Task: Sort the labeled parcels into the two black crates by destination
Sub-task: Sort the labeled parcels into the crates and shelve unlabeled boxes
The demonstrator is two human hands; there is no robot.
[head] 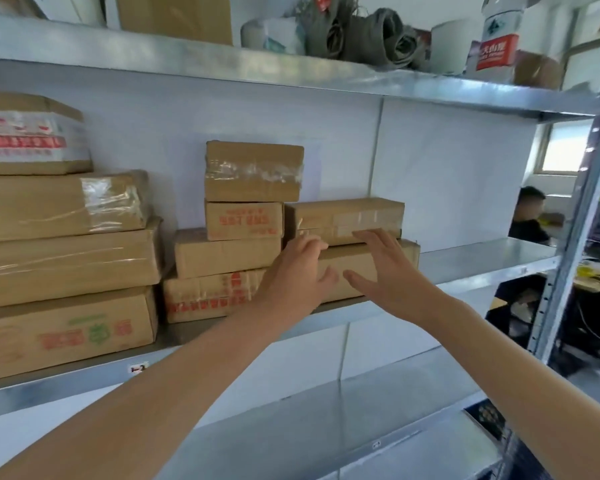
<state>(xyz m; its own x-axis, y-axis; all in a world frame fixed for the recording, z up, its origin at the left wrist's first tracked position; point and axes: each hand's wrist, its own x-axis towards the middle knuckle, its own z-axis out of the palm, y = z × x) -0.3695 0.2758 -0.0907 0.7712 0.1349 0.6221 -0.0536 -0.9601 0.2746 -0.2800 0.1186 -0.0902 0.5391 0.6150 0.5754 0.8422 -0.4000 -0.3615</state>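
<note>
Both arms bare, stretched forward and up, converging toward mid-frame. Left forearm (153, 393) enters from lower left, right forearm (520, 368) from lower right. Left hand (297, 271): back to camera, fingers loosely bent, thumb out to the right, gripping nothing. Right hand (387, 268) just beside it: palm forward, fingers straight and spread, thumb pointing left. Thumbs near each other, not touching.
</note>
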